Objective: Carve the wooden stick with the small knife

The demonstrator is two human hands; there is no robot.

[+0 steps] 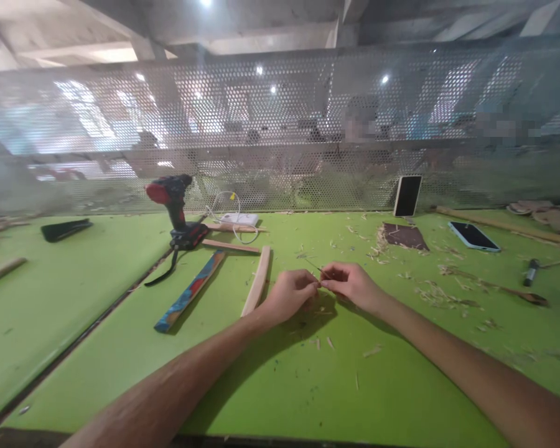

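Note:
My left hand (293,292) and my right hand (352,285) meet low over the green table, their fingertips almost touching. A thin dark stick (318,268) pokes out up and to the left from the pinched fingers of my right hand. My left thumb and fingers are also pressed together; what lies between them is too small and hidden to name. Just left of my left hand lies a pale strip of wood (257,281). Small wood shavings (330,342) are scattered below the hands.
A red and black cordless drill (176,214) stands back left, near a blue patterned strip (191,291) and a white box with a cable (238,219). Rightward are brown sandpaper (405,236), two phones (474,236), a marker (531,272) and a wooden spoon (518,294). A perforated screen (280,168) borders the back.

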